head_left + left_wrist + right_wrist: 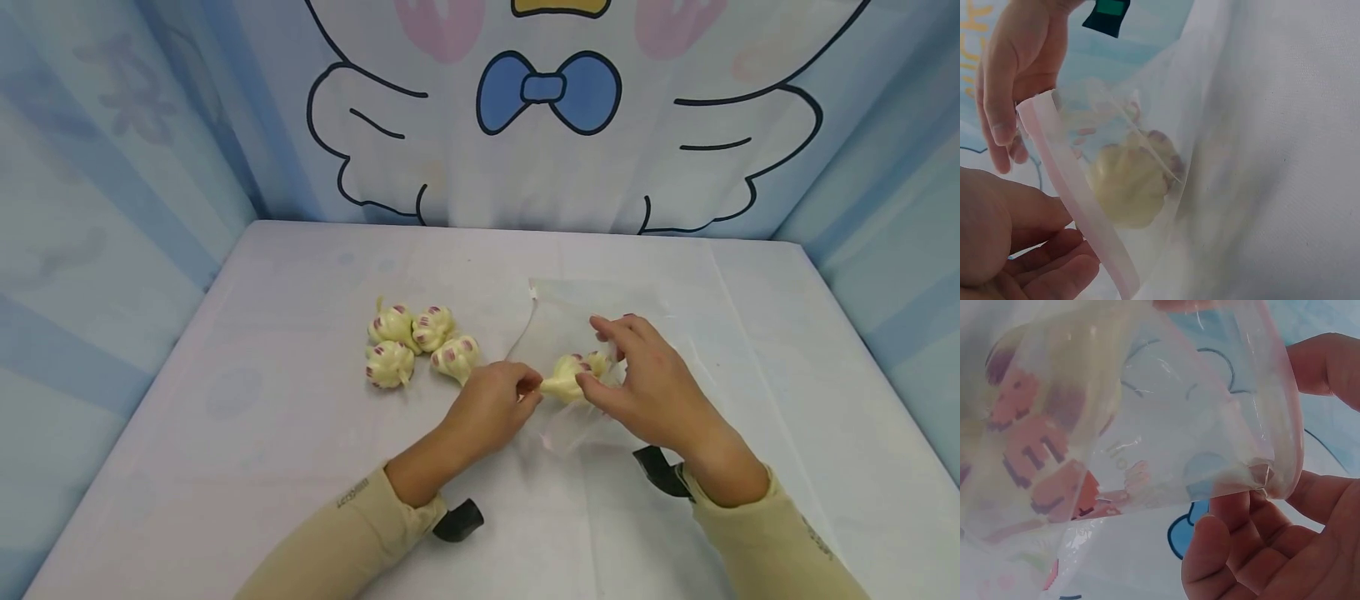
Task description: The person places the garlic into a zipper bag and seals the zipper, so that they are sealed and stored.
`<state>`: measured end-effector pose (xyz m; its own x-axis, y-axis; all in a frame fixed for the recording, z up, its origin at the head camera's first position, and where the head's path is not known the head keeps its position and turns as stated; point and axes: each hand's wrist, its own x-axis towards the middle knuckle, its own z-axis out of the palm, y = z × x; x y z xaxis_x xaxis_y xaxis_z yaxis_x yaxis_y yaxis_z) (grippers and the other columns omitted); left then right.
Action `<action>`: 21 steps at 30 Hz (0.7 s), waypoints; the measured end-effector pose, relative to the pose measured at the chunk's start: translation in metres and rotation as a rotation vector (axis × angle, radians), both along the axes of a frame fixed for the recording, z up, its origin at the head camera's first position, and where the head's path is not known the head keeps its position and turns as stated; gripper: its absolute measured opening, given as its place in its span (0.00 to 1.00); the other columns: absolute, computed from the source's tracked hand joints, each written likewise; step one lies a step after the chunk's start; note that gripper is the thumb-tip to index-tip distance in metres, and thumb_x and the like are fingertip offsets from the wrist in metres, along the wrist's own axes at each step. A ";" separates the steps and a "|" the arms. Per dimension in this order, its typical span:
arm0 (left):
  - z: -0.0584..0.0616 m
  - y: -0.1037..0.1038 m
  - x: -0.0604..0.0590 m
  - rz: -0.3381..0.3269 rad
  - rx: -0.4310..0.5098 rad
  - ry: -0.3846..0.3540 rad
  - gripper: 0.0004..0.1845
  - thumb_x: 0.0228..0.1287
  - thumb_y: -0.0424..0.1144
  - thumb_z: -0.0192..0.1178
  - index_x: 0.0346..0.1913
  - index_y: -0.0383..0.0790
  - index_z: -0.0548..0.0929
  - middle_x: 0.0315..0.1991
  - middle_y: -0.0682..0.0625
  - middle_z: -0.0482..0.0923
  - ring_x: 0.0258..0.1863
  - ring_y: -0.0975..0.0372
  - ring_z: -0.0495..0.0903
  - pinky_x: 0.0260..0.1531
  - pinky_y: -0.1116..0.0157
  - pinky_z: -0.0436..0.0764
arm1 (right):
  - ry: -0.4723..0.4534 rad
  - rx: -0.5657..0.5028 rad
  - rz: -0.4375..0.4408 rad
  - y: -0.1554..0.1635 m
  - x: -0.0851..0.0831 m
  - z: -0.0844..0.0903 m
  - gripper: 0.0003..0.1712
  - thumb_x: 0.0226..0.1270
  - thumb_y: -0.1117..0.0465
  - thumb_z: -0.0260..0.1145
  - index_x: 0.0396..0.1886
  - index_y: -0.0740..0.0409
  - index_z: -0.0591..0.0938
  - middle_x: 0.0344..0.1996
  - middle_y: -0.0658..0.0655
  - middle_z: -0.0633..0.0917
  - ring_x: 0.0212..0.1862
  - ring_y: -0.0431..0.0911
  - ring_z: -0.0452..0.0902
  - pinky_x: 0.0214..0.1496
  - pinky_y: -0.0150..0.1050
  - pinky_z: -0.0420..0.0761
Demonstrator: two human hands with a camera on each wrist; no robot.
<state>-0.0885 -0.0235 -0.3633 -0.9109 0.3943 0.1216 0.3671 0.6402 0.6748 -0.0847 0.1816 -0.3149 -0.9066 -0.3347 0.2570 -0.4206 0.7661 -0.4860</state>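
Observation:
A clear zip bag (572,315) with a pink seal strip (1079,206) lies on the white table (300,267), its mouth lifted between both hands. A pale yellow paw-shaped toy (567,379) with pink pads sits just inside the mouth, and shows through the plastic (1127,184). My left hand (529,392) pinches the bag's rim at the left of the mouth. My right hand (604,367) holds the opposite rim, fingers spread over the bag. In the right wrist view the bag (1166,419) fills the frame, with my right hand's fingers (1229,550) under its rim.
Several more paw toys (390,364) lie in a cluster left of the hands. Blue fabric walls enclose the table on three sides, the back one (555,167) printed with a cartoon bird. Black wrist straps (457,521) show at both sleeves.

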 end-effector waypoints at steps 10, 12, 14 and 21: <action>-0.001 -0.001 0.001 -0.009 0.129 -0.171 0.16 0.67 0.31 0.65 0.55 0.30 0.83 0.50 0.43 0.85 0.48 0.57 0.85 0.44 0.68 0.82 | 0.012 -0.012 0.005 -0.001 0.000 -0.002 0.32 0.60 0.63 0.71 0.62 0.71 0.76 0.46 0.61 0.78 0.40 0.50 0.74 0.37 0.45 0.79; -0.001 -0.002 0.001 -0.013 0.183 -0.252 0.18 0.69 0.31 0.64 0.59 0.29 0.81 0.54 0.42 0.83 0.51 0.57 0.84 0.45 0.68 0.82 | 0.015 -0.009 0.004 -0.001 0.000 -0.003 0.32 0.59 0.63 0.71 0.62 0.71 0.76 0.46 0.61 0.78 0.40 0.50 0.74 0.37 0.45 0.79; -0.001 -0.003 0.001 -0.012 0.223 -0.331 0.19 0.70 0.31 0.61 0.61 0.30 0.80 0.56 0.42 0.82 0.53 0.57 0.83 0.46 0.68 0.82 | 0.018 -0.008 0.001 -0.001 0.000 -0.003 0.31 0.60 0.63 0.70 0.62 0.71 0.76 0.46 0.61 0.78 0.40 0.50 0.74 0.36 0.45 0.78; 0.003 -0.006 0.003 -0.014 0.267 -0.435 0.19 0.69 0.28 0.56 0.60 0.31 0.81 0.53 0.44 0.83 0.52 0.58 0.83 0.46 0.67 0.81 | 0.023 -0.019 -0.004 0.000 -0.001 -0.003 0.30 0.61 0.63 0.70 0.62 0.72 0.76 0.46 0.61 0.79 0.40 0.50 0.73 0.37 0.46 0.77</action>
